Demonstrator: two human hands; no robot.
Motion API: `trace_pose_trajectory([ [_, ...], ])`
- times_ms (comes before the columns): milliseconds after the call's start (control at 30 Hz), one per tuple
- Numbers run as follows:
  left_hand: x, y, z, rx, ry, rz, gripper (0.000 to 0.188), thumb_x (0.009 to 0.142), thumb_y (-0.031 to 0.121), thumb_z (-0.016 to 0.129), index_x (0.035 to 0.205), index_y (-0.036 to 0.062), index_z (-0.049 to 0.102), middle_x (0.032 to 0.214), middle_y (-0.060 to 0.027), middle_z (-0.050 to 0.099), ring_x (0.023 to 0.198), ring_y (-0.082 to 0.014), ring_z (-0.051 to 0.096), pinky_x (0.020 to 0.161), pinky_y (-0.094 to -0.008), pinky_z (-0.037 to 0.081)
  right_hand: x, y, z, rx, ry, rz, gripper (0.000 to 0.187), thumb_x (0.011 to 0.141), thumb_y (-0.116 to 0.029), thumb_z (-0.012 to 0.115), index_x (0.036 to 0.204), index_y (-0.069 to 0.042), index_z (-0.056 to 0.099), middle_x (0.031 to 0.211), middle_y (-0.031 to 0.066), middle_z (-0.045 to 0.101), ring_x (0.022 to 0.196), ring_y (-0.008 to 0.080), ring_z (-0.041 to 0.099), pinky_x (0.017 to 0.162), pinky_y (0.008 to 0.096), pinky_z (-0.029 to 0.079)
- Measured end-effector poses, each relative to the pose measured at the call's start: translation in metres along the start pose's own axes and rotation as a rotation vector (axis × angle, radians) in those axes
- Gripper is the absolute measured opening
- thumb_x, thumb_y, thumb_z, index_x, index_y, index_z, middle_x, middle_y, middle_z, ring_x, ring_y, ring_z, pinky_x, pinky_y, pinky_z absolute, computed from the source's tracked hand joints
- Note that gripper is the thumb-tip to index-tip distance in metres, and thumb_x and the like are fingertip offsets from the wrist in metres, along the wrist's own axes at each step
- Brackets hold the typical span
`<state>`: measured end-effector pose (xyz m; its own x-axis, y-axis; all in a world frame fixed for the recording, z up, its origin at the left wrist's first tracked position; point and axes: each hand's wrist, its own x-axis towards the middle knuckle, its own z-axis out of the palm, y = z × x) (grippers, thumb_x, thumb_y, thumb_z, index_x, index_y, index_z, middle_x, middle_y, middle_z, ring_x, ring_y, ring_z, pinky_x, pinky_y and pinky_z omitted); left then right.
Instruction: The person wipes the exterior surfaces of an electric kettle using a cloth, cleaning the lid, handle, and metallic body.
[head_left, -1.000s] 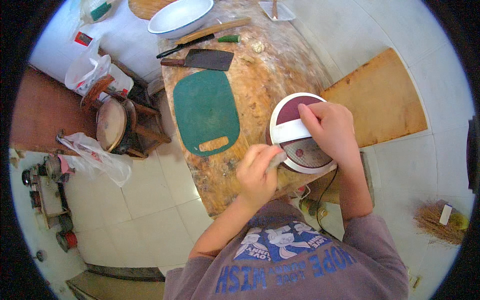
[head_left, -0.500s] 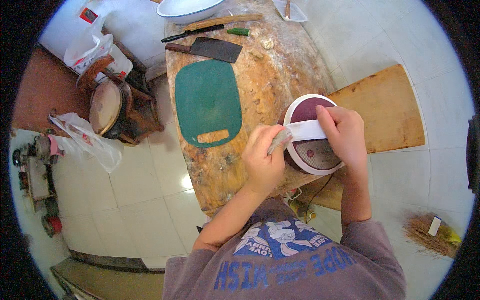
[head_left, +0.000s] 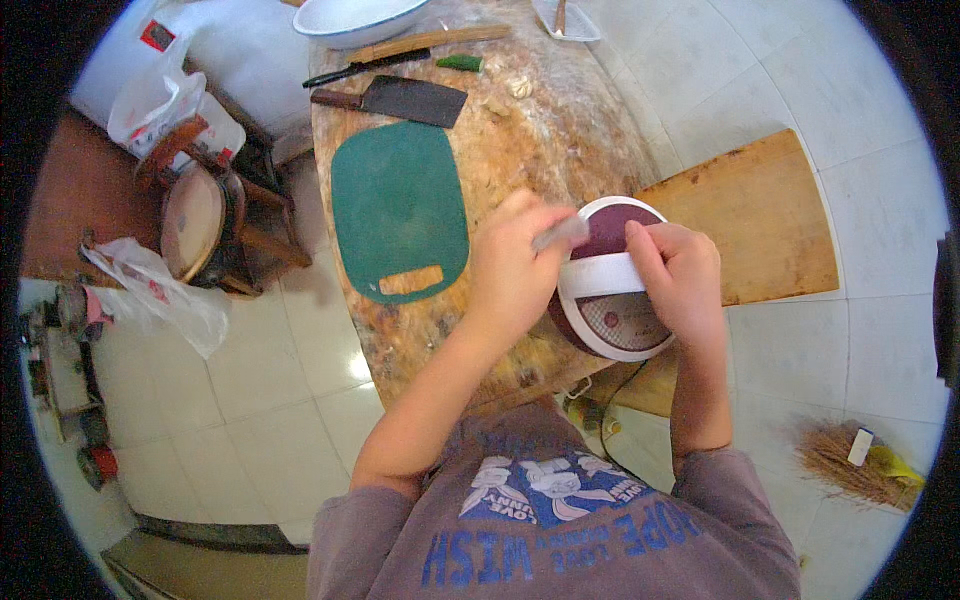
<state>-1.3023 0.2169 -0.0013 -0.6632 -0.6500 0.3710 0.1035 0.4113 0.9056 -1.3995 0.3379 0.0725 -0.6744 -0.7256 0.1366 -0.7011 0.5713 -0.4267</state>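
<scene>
A round maroon pot-like appliance [head_left: 617,333] with a white rim and a broad white carry handle [head_left: 600,274] stands at the table's right edge. My right hand [head_left: 684,275] is closed around the right end of that handle, with the thumb along its top. Beyond the handle's left end, my left hand [head_left: 515,262] pinches a small greyish cloth [head_left: 563,233], slightly smeared by motion, over the appliance's left rim. Left of my left hand lies a green cutting board [head_left: 400,210] with a slot handle at its near end.
On the worn wooden table [head_left: 510,150] lie a cleaver [head_left: 415,101], a long black knife [head_left: 362,68], a green vegetable piece [head_left: 459,63] and garlic [head_left: 520,88]. A white basin [head_left: 360,18] stands at the back. A wooden board [head_left: 745,220] juts out right; a chair [head_left: 195,222] stands left.
My left hand has moved up and slightly left with the cloth, off the handle's left end. My right hand still grips the handle. The whole view has shifted slightly.
</scene>
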Motion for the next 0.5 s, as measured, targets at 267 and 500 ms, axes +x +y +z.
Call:
trace_pose_trajectory([
  [267, 0.018, -0.003, -0.003, 0.035, -0.133, 0.035, 0.015, 0.071, 0.008, 0.066, 0.085, 0.0019, 0.065, 0.075, -0.0107, 0.057, 0.071, -0.0228, 0.057, 0.065, -0.0296, 0.044, 0.004, 0.002, 0.003, 0.045, 0.060, -0.162, 0.033, 0.082, -0.024, 0.055, 0.057, -0.004, 0.058, 0.057, 0.0148, 0.055, 0.053, 0.0308, 0.056, 0.049, 0.0402, 0.042],
  [500, 0.019, 0.000, -0.020, 0.035, -0.333, -0.061, 0.015, 0.071, 0.011, 0.066, 0.084, 0.0034, 0.066, 0.075, -0.0095, 0.057, 0.073, -0.0203, 0.057, 0.066, -0.0271, 0.044, 0.002, 0.002, 0.007, 0.014, 0.101, -0.144, 0.033, 0.081, -0.024, 0.055, 0.054, -0.005, 0.058, 0.055, 0.0133, 0.054, 0.053, 0.0303, 0.055, 0.049, 0.0409, 0.042],
])
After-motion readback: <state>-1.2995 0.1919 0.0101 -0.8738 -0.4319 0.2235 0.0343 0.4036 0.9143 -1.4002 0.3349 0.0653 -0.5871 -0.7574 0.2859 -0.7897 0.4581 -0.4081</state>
